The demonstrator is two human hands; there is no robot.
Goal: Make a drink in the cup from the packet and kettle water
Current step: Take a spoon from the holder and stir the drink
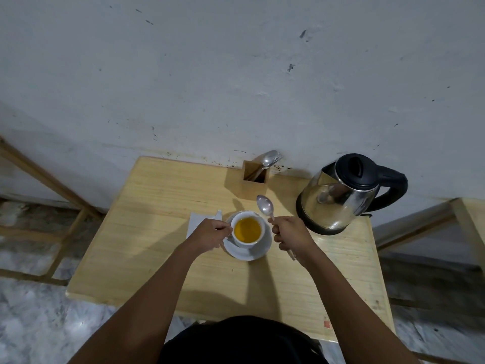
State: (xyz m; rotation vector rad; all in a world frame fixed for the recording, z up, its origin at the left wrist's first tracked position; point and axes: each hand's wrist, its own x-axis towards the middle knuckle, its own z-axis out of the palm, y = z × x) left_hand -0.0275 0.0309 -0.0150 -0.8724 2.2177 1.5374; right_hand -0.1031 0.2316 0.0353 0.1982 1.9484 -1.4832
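The white ceramic cup (pixel 247 229) on its saucer (pixel 258 252) mid-worktop already held orange-yellow drink. The left hand (pixel 208 235) gripped its handle; the right hand (pixel 290 232) clasped a steel spoon (pixel 265 205) raised beside it. Probably only stirring remained.

**Crowded back right, open front and left**

The kettle (pixel 341 195) and wooden cutlery holder (pixel 254 183) block the table's (pixel 147 248) back right. The cup (pixel 247 229) on its saucer (pixel 256 252) sits mid-table, the packet (pixel 196 222) just left. Front and far-left surface lie open.
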